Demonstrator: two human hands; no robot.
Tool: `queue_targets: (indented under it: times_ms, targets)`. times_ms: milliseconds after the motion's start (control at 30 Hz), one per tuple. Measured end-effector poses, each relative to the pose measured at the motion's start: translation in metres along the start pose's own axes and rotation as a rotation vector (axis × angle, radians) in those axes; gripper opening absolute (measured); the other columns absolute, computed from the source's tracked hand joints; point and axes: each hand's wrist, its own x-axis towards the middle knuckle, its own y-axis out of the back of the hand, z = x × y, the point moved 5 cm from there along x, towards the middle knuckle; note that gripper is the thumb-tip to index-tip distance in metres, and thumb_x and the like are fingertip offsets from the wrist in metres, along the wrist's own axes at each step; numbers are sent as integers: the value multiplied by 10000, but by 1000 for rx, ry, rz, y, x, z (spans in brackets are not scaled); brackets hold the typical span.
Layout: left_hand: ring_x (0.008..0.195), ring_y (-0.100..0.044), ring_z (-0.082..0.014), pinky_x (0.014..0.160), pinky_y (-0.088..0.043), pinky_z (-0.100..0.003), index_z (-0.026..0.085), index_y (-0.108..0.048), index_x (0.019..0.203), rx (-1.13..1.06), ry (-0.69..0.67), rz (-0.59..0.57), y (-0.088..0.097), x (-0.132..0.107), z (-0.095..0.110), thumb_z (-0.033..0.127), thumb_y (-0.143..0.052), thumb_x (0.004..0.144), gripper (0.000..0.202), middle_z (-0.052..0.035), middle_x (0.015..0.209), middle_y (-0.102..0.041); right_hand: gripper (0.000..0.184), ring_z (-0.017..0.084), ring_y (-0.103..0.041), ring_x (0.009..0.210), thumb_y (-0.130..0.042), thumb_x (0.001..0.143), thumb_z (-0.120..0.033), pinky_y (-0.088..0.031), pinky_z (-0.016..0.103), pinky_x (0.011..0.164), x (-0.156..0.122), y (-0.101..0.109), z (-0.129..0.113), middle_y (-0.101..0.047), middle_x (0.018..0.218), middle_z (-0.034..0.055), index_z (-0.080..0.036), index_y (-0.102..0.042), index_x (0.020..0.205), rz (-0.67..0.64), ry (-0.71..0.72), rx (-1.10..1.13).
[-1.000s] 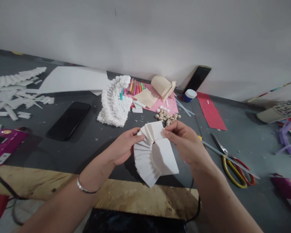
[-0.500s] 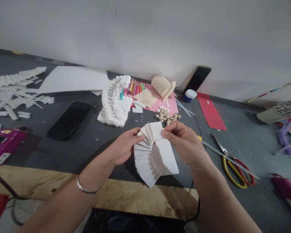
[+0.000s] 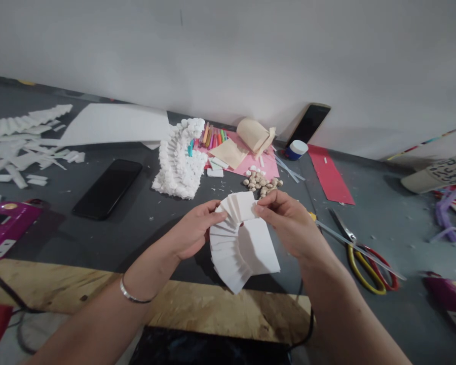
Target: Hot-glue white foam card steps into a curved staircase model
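A white paper piece with fanned pleats (image 3: 228,248) curves beside a flat white base (image 3: 264,248), near the front edge of the dark tabletop. My left hand (image 3: 197,228) pinches its pleats at the upper left, thumb on top. With thumb and index finger, my right hand (image 3: 283,218) grips the top right end of the same pleated paper. Just beyond lie several small beige paper balls (image 3: 264,182). A white bumpy curved model (image 3: 180,162) stands to the left of them. How the pleats join the base is partly hidden.
A black phone (image 3: 108,189) lies at left, near loose white strips (image 3: 19,157). Scissors (image 3: 359,253) and a glue stick (image 3: 365,253) rest to the right. Behind are a blue jar (image 3: 297,150), a beige roll (image 3: 253,133), a leaning phone (image 3: 309,124) and red paper (image 3: 331,175).
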Motion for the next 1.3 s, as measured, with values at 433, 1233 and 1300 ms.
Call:
queue_targets:
  times_ms: [433, 1233, 1300]
  targets:
    - [859, -638, -198, 863, -449, -355, 135, -662, 1009, -6, -5, 3, 0, -1, 0, 239, -740, 746, 294, -86, 941, -711, 213, 114, -524, 665, -754, 775, -356, -367, 275, 615, -1, 1, 0, -613, 740, -40, -230, -585, 811, 24, 12, -51]
    - [847, -649, -201, 844, -456, -344, 129, -670, 1021, -7, -8, 3, -1, -2, 2, 241, -748, 742, 311, -90, 928, -717, 201, 124, -505, 666, -729, 779, -359, -352, 283, 608, -1, 0, -3, -598, 738, -36, -235, -572, 806, 28, 8, -108]
    - [848, -647, -201, 847, -457, -346, 129, -667, 1024, -7, -8, 0, -1, -2, 2, 240, -749, 741, 316, -90, 929, -717, 199, 125, -507, 666, -725, 781, -358, -351, 283, 607, -1, 0, -3, -598, 740, -34, -234, -572, 810, 26, 5, -115]
